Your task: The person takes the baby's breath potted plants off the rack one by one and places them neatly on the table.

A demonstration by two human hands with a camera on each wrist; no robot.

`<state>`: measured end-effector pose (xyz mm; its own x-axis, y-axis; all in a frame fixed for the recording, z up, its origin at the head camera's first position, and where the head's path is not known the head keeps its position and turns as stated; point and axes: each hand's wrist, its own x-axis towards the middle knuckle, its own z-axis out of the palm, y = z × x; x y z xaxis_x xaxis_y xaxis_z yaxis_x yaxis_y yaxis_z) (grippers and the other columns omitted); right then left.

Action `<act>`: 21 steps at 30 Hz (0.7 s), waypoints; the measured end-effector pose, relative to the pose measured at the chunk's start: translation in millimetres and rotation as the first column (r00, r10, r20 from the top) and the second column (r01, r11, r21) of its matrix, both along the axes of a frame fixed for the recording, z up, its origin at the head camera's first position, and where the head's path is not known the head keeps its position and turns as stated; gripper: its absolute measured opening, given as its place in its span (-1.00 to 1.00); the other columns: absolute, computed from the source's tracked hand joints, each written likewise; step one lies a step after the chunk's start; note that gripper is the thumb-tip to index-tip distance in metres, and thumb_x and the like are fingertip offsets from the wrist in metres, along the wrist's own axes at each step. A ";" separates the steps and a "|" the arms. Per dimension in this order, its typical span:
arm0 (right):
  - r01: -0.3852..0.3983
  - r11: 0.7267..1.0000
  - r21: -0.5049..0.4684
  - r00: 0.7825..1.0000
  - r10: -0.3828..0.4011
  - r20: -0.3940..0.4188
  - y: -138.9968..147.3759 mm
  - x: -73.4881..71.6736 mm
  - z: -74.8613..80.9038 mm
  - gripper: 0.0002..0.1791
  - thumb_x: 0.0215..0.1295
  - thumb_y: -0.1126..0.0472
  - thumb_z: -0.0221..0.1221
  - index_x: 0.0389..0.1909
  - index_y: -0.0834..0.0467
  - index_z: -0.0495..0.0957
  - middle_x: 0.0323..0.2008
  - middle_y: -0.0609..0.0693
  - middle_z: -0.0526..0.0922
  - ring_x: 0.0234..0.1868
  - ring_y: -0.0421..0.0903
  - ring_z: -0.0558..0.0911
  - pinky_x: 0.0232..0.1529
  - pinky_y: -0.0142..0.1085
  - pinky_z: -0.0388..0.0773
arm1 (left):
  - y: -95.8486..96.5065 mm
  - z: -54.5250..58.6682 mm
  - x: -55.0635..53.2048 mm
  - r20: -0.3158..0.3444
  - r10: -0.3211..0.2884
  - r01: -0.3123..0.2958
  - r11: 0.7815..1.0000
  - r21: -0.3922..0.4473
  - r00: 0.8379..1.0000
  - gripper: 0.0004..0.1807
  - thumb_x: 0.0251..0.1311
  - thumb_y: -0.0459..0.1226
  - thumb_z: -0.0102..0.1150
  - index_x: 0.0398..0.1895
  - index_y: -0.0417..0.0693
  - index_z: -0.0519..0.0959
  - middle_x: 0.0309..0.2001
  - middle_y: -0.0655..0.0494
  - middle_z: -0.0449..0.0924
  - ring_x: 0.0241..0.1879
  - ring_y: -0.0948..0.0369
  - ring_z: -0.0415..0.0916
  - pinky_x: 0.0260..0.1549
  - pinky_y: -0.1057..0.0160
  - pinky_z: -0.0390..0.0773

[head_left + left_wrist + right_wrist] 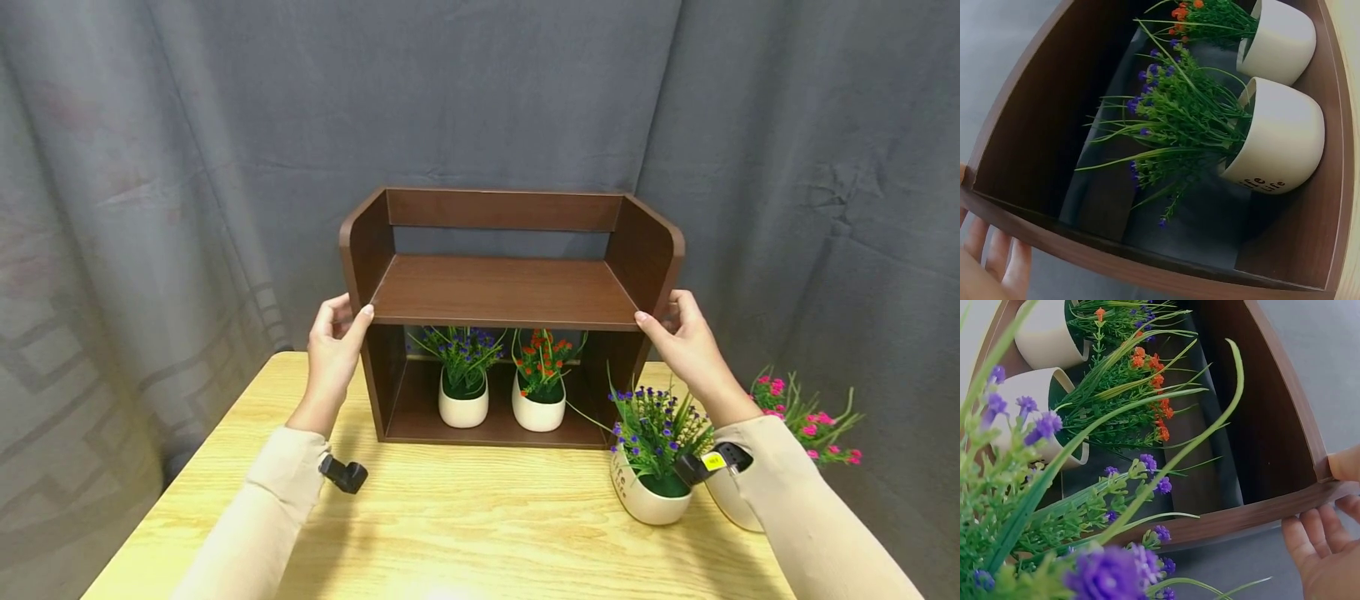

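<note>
A dark brown two-tier wooden shelf (502, 287) stands upright on the table. My left hand (333, 354) grips its left side panel, thumb on the front edge at the height of the middle board and fingers around the outer face. On the opposite panel, my right hand (693, 350) holds at the same height in the same way. The lower compartment contains two white pots: a purple-flowered plant (462, 408) on the left and an orange-flowered plant (538, 410) beside it. The upper board is bare. Both wrist views show the fingers outside the panels.
Another purple-flowered pot (652, 500) stands before the shelf's right front corner, under my right forearm. A pink-flowered plant (817, 425) is partly hidden behind the right sleeve. The light wooden table (450, 517) extends in front; a grey curtain (517, 92) hangs behind.
</note>
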<state>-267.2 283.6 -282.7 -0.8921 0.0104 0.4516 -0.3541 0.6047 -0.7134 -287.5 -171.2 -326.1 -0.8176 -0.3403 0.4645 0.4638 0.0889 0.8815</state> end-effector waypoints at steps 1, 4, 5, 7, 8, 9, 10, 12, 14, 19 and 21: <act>-0.005 1.000 -0.003 1.000 0.005 -0.006 0.2 -0.3 -0.1 -0.41 0.50 0.03 0.10 0.31 0.33 0.17 0.01 0.23 0.39 -0.16 -0.06 0.39 -0.29 -0.31 0.33 | -0.9 0.3 0.8 0.008 -0.008 0.008 1.000 -0.003 1.000 -0.61 0.33 -0.18 0.29 0.16 -0.07 0.52 -0.10 0.21 0.55 -0.16 0.20 0.48 -0.25 0.35 0.44; -0.014 1.000 -0.011 1.000 0.014 -0.023 0.1 -0.9 -0.7 -0.44 0.50 0.06 0.11 0.28 0.33 0.19 -0.02 0.19 0.41 -0.20 -0.12 0.40 -0.30 -0.35 0.33 | -3.7 1.6 3.5 0.035 -0.027 0.028 0.999 -0.021 0.999 -0.61 0.34 -0.15 0.28 0.17 -0.01 0.52 -0.07 0.22 0.54 -0.13 0.25 0.46 -0.27 0.37 0.44; -0.015 1.000 -0.010 1.000 0.015 -0.024 0.1 -1.2 -1.0 -0.45 0.50 0.06 0.10 0.28 0.33 0.19 -0.03 0.18 0.40 -0.22 -0.14 0.40 -0.31 -0.35 0.33 | -4.6 2.0 4.7 0.039 -0.029 0.030 0.999 -0.028 0.999 -0.60 0.34 -0.14 0.28 0.18 -0.02 0.51 -0.06 0.22 0.54 -0.12 0.25 0.46 -0.26 0.37 0.44; -0.013 1.000 -0.004 1.000 0.013 -0.024 -0.1 -1.2 -1.6 -0.45 0.51 0.06 0.09 0.27 0.34 0.18 -0.02 0.18 0.39 -0.22 -0.17 0.41 -0.32 -0.36 0.34 | -6.2 2.5 7.2 0.035 -0.023 0.024 0.999 -0.040 0.999 -0.58 0.33 -0.14 0.29 0.19 -0.04 0.51 -0.04 0.21 0.54 -0.11 0.26 0.47 -0.25 0.37 0.45; -0.011 1.000 -0.003 1.000 0.011 -0.020 -0.2 -1.0 -1.9 -0.45 0.51 0.05 0.09 0.26 0.34 0.18 -0.02 0.19 0.39 -0.21 -0.17 0.42 -0.33 -0.36 0.34 | -6.7 2.7 8.8 0.028 -0.017 0.018 0.999 -0.048 0.999 -0.57 0.33 -0.14 0.29 0.20 -0.06 0.51 -0.04 0.20 0.54 -0.10 0.26 0.47 -0.24 0.37 0.45; -0.013 1.000 -0.002 1.000 0.013 -0.018 -0.2 -1.3 -2.2 -0.44 0.51 0.05 0.09 0.26 0.34 0.17 -0.01 0.21 0.38 -0.21 -0.17 0.42 -0.33 -0.36 0.35 | -7.0 2.6 10.6 0.017 -0.012 0.013 0.999 -0.052 1.000 -0.56 0.33 -0.16 0.30 0.21 -0.08 0.51 -0.03 0.19 0.54 -0.09 0.25 0.48 -0.25 0.37 0.46; -0.010 1.000 0.001 1.000 0.010 -0.015 -0.3 -1.0 -2.3 -0.44 0.51 0.05 0.09 0.26 0.34 0.17 -0.01 0.22 0.38 -0.20 -0.16 0.42 -0.33 -0.36 0.35 | -7.3 2.5 12.5 0.006 -0.004 0.005 0.998 -0.058 1.000 -0.55 0.32 -0.17 0.30 0.21 -0.11 0.50 -0.03 0.18 0.53 -0.08 0.24 0.48 -0.26 0.38 0.47; -0.007 1.000 0.002 1.000 0.007 -0.011 -0.6 -0.7 -2.4 -0.42 0.51 0.03 0.08 0.28 0.34 0.16 0.01 0.25 0.37 -0.17 -0.14 0.43 -0.32 -0.36 0.36 | -7.5 2.1 16.2 -0.017 0.009 -0.010 0.998 -0.068 1.000 -0.55 0.32 -0.20 0.31 0.22 -0.13 0.50 -0.03 0.16 0.53 -0.07 0.23 0.48 -0.27 0.38 0.48; -0.006 1.000 -0.001 1.000 0.006 -0.013 -0.7 -0.5 -2.1 -0.41 0.50 0.02 0.09 0.29 0.34 0.17 0.02 0.26 0.37 -0.17 -0.11 0.43 -0.32 -0.36 0.36 | -6.9 1.7 19.7 -0.039 0.014 -0.017 0.997 -0.073 0.999 -0.55 0.31 -0.22 0.31 0.22 -0.13 0.50 -0.04 0.15 0.51 -0.06 0.22 0.48 -0.26 0.38 0.50; -0.005 1.000 -0.009 1.000 0.005 -0.027 -0.5 0.3 -1.7 -0.43 0.50 0.03 0.10 0.26 0.34 0.19 -0.04 0.23 0.40 -0.20 -0.10 0.41 -0.33 -0.35 0.34 | -4.9 0.2 25.4 -0.097 0.020 -0.025 0.998 -0.058 0.995 -0.58 0.30 -0.27 0.32 0.19 -0.14 0.51 -0.10 0.14 0.51 -0.10 0.20 0.49 -0.21 0.34 0.48; -0.002 1.000 -0.011 1.000 0.002 -0.029 -0.2 0.4 -2.1 -0.44 0.50 0.04 0.10 0.25 0.34 0.20 -0.07 0.21 0.40 -0.21 -0.10 0.40 -0.34 -0.35 0.34 | -2.9 -0.9 27.0 -0.116 0.018 -0.024 0.998 -0.052 0.993 -0.59 0.29 -0.29 0.32 0.18 -0.17 0.51 -0.12 0.15 0.51 -0.12 0.21 0.49 -0.21 0.33 0.46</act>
